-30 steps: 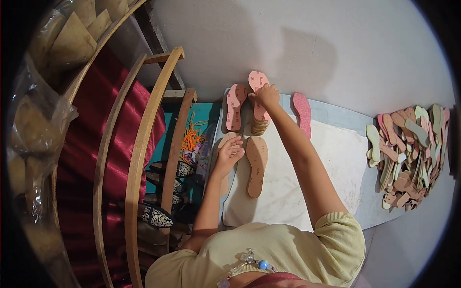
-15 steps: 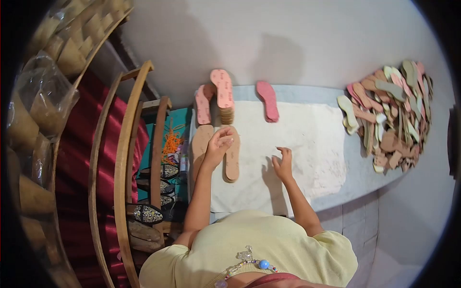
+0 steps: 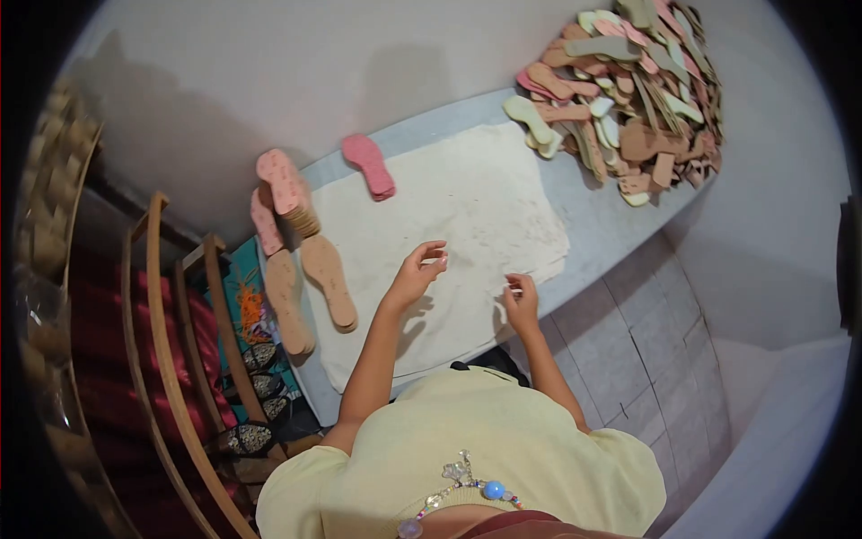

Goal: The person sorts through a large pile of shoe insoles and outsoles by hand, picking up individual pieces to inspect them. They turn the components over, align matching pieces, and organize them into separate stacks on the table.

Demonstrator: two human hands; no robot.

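Two hands over white cloth (image 3: 467,198) on worktop (image 3: 593,216): left hand (image 3: 419,272) half-curled, empty; right hand (image 3: 520,299) loosely curled, empty. Tan soles (image 3: 310,283) lie left of left hand.

No text, brand, number or sign is legible in this view. The pink foam shoe insole on top of the stack (image 3: 280,180), far left on the table, bears small dark printed marks across its surface, but they are too small and blurred to read as letters or figures. The second pink insole leaning just beside it (image 3: 265,222) shows similar unreadable specks. No other item carries any visible marking.
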